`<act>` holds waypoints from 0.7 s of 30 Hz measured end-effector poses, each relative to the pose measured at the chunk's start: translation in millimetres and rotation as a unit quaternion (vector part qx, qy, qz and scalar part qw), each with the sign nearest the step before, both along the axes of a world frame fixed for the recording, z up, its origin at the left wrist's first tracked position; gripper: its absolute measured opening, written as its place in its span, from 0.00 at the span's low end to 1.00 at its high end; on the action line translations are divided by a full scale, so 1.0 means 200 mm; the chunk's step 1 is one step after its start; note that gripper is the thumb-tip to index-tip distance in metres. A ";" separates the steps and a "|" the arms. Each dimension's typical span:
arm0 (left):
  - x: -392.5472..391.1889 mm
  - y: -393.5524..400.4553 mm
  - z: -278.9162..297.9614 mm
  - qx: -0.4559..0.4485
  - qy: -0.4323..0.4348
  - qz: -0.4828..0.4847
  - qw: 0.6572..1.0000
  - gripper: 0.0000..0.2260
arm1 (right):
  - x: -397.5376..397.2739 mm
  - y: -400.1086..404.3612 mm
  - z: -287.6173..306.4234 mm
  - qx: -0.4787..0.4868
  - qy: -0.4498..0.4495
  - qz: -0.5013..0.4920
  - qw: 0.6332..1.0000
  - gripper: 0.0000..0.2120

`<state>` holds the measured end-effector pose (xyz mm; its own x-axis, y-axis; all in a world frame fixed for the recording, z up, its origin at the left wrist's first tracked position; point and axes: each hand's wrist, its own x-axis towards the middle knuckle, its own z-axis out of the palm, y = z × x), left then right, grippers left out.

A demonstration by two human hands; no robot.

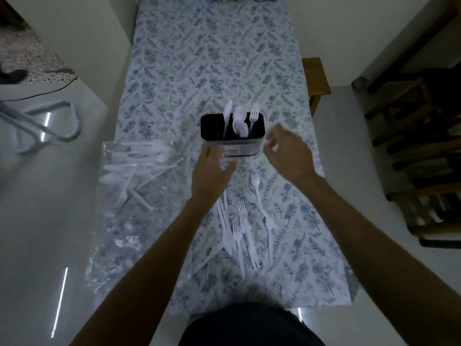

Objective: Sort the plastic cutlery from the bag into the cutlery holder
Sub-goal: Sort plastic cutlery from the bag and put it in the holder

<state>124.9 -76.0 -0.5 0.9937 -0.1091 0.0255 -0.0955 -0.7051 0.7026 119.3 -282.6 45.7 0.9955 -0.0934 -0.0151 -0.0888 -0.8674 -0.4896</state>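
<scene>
A black cutlery holder (212, 128) stands mid-table with a white knife (227, 112), spoons (240, 123) and a fork (254, 113) upright in it. My left hand (212, 171) rests against the holder's near side, fingers around its base. Just right of the holder, my right hand (287, 153) is blurred, its fingers bunched with a small white bit showing at the fingertips. Several white forks (245, 221) lie loose on the cloth below my hands. A clear plastic bag (129, 208) at the left holds spoons and knives (139, 158).
The table wears a floral blue-and-white cloth (212, 58). A metal frame (50, 126) lies on the floor to the left. Wooden chairs (419, 146) stand at the right, and a wooden stool (315, 76) sits at the table's right edge.
</scene>
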 end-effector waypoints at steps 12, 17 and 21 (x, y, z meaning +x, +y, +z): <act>-0.85 -0.21 -0.35 -0.082 0.223 0.038 0.971 0.06 | -0.96 0.08 -0.60 -0.048 0.203 -0.089 0.974 0.14; -0.82 -0.29 -0.33 -0.109 0.217 0.042 0.969 0.05 | -0.94 0.05 -0.58 -0.072 0.177 -0.113 0.975 0.26; -0.79 -0.30 -0.30 -0.132 0.222 0.054 0.965 0.05 | -0.85 0.04 -0.61 -0.118 0.105 -0.039 0.987 0.24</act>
<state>-33.8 -135.4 -60.3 0.9182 -0.0517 -0.3927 0.3206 -0.4851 0.8135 -50.9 -274.2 -77.0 0.9624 -0.1956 -0.1887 -0.2381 -0.9415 -0.2385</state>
